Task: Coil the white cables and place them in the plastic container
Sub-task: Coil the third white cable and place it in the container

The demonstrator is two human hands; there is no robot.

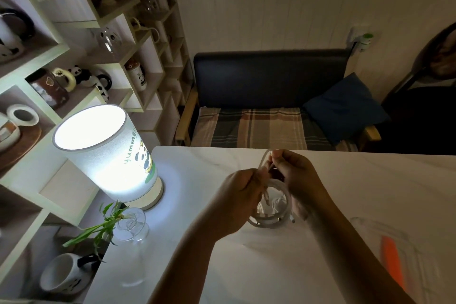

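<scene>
A clear round plastic container (283, 220) stands on the white table (246, 266), with a coiled white cable (277, 202) lying inside it. Directly above it, both hands hold another white cable (263, 159). My left hand (243, 195) is closed around the cable's lower strands, which hang down into the container. My right hand (294, 175) pinches the cable's upper loop between thumb and fingers. The two hands nearly touch, and they hide most of the cable.
A lit panda lamp (106, 153) stands at the table's left, with a glass vase holding a green plant (128, 224) in front of it. A clear lid with an orange part (392, 259) lies at the right. Shelves of mugs fill the left; a bench sits beyond the table.
</scene>
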